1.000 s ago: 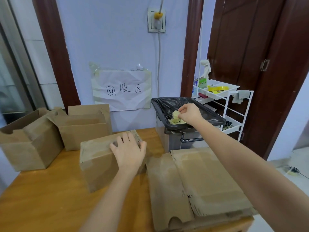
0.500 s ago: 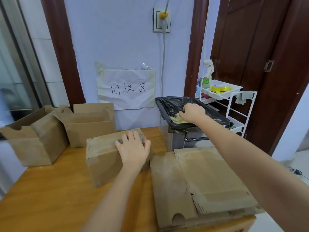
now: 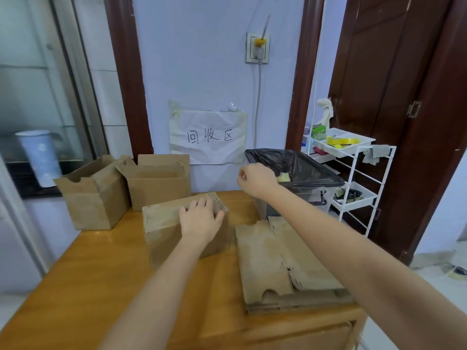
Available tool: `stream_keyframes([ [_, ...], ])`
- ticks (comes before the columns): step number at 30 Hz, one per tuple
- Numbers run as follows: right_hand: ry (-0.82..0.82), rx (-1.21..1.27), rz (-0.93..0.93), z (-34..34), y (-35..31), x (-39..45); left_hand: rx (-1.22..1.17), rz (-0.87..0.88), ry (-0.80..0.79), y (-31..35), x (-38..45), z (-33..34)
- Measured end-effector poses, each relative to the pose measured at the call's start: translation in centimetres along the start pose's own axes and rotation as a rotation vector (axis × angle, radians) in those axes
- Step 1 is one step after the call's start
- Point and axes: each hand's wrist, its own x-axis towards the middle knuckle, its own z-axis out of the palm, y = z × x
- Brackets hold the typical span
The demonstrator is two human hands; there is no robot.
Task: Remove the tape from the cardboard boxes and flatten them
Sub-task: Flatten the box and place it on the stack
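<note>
Black-lined bin stands off the table's far right corner, yellowish tape scraps inside; white rack beyond. Two opened boxes at far left. Flattened cardboard stacked on the right. Closed box sits centre: left hand rests on its top, fingers spread flat. Right hand, fingers curled with nothing visible in them, hovers at the bin's near rim, well apart from the box.

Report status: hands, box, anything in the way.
Left hand flat on closed box. Right hand curled, empty, beside bin. Tape wad in bin. Nothing blocking.
</note>
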Motion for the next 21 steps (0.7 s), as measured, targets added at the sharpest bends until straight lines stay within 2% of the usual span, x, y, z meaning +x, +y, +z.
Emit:
stream_keyframes([
  [10,-0.154,0.173,-0.250,3.6,-7.1,-5.8,-0.098,0.138,-0.109,-3.7,-3.8,-3.5],
  [19,-0.159,0.317,-0.275,4.4,-9.4,-9.2,-0.388,0.217,-0.186,-6.7,-7.1,-5.8],
  [21,-0.159,0.311,-0.303,4.5,-9.6,-9.8,-0.468,0.190,-0.198,-7.4,-7.7,-6.5],
])
